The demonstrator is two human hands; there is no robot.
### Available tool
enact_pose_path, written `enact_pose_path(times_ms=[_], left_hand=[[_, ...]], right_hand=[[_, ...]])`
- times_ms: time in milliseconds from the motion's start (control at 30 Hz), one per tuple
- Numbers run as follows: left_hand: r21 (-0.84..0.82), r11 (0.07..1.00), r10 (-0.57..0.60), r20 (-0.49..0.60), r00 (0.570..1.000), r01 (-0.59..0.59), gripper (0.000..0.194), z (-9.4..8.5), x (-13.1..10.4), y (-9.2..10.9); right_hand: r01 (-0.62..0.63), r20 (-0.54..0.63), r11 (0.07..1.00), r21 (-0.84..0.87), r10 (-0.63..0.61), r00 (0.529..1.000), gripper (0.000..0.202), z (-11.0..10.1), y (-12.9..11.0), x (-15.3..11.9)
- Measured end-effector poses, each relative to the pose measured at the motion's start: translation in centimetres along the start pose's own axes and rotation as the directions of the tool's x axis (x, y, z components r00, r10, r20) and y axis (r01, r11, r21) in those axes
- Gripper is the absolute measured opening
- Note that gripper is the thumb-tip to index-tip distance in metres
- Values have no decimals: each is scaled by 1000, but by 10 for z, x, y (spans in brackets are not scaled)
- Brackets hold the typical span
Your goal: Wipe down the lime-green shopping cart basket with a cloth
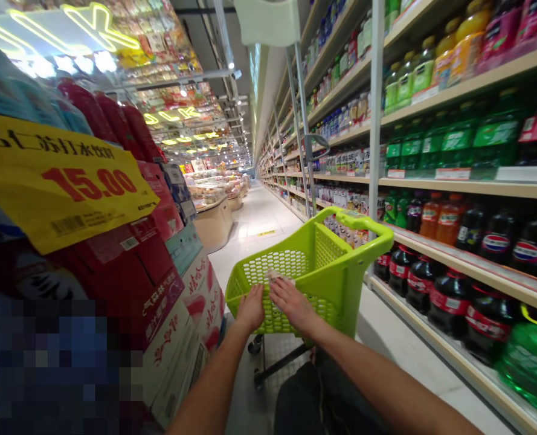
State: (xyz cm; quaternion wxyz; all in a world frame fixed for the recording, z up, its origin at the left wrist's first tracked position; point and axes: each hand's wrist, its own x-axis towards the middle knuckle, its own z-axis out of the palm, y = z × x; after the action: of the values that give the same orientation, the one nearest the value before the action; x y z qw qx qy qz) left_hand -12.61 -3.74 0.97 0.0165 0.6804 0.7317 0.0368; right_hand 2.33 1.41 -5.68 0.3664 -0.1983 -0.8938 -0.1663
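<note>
A lime-green shopping cart (350,272) stands side-on before me, its handle to the right. My left hand (251,307) rests at the near rim of the basket, with its fingers hooked over the edge. Just to its right, my right hand (290,302) lies against the same side with its fingers stretched out. A pale, crumpled cloth or wipe (273,275) shows at the right hand's fingertips, pressed on the rim. What the left fingers touch inside the basket is hidden.
Shelves of bottled drinks (458,186) line the right side. Stacked drink cartons (205,290) with a yellow price sign (91,187) stand close on the left. A tiled aisle (261,211) runs ahead past display bins (214,220). A ladder (305,121) leans at the shelves.
</note>
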Motion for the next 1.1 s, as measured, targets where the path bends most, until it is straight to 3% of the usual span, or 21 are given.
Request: enact_pose_path(times_ms=[200,267,433,600,667,733,833,933,1000,1100], left_hand=[[-1,1000,20,18,1000,-20,69,3,1,17],[-2,1000,11,6,1000,-11,70,4,3,24],[-30,998,54,-10,998,-54,69,7,9,49],[-33,999,24,12,1000,-23,74,12,6,58],[-16,1000,18,15,1000,-17,76,13,5,57],[1,1000,2,17,1000,-2,76,14,5,58],[14,1000,-10,25,1000,10,76,13,5,61],[17,1000,-9,34,999,8,75,12,4,62],[18,1000,-6,36,999,5,76,11,3,62],[24,1000,-6,37,999,5,77,11,1,61]], right_hand=[[-13,153,1000,-20,16,988,21,7,11,-71],[-3,91,1000,-21,4,996,24,-4,18,-71],[-45,-105,996,-71,38,994,33,-31,47,-42],[4,33,996,-84,-1,999,28,-20,45,-91],[6,29,998,-65,-4,1000,26,-26,41,-99],[-18,-25,997,-71,17,1000,28,-40,42,-83],[-107,-118,985,-132,91,989,30,-62,60,-39],[-159,-126,974,-163,140,982,30,-63,77,-22],[-144,-88,978,-148,132,987,30,-50,77,-42],[-172,-21,976,-132,171,985,30,-30,64,-101]])
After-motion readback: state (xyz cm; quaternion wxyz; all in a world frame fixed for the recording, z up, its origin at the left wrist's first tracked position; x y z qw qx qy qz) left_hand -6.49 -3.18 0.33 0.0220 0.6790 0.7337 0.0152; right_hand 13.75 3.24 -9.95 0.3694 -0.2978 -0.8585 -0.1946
